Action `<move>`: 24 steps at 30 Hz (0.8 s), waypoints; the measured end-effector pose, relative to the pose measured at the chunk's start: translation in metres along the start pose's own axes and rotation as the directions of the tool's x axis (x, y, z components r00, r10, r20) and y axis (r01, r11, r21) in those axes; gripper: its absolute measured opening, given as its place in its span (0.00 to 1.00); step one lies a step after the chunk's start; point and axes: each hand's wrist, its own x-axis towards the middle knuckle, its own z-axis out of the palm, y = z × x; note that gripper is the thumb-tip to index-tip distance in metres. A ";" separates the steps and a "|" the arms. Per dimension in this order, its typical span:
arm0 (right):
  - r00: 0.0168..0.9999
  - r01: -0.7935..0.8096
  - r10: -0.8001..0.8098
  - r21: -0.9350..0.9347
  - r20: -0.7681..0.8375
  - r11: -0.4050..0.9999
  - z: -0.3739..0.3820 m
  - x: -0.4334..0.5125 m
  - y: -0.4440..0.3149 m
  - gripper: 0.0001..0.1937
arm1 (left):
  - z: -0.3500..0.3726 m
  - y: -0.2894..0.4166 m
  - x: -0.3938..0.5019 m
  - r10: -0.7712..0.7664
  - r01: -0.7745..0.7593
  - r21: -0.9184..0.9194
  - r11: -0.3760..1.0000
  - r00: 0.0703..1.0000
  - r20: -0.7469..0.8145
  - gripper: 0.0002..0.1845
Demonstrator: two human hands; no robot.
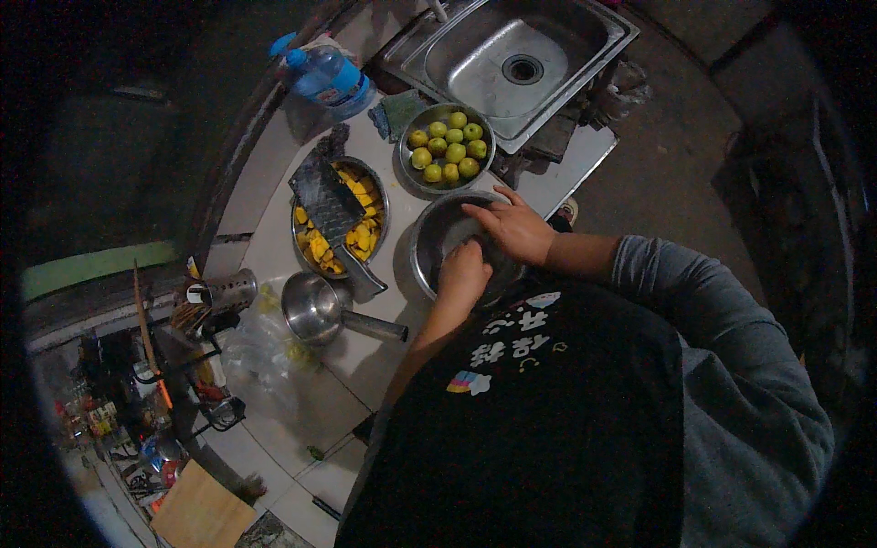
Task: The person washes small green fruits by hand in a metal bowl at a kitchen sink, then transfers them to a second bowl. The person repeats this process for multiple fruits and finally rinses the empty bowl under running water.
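Note:
A round metal basin [428,236] sits on the counter right in front of me. My left hand [466,270] reaches down into it with curled fingers, and its fingertips are hidden. At the basin's right rim is my right hand [517,229], with one finger outside the rim and others over the inside. What lies in the basin is too dark to make out. Just beyond it stands a metal bowl [404,168] of green-yellow round fruit [455,152]. To the left, a cleaver [329,195] lies across a metal bowl [386,205] of cut orange-yellow chunks [366,236].
A metal ladle [312,308] and a clear plastic bag [260,363] lie at the left. A stainless sink [473,61] is at the back, near a blue-topped pump bottle [329,79] and green cloth [403,113]. A wooden board [202,507] and cluttered rack [157,383] are lower left.

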 end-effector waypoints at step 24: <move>0.992 0.056 -0.057 -0.018 -0.110 0.998 0.009 -0.002 0.004 0.29 | -0.017 -0.033 -0.009 -0.113 0.030 -0.749 0.662 0.992 -0.061 0.21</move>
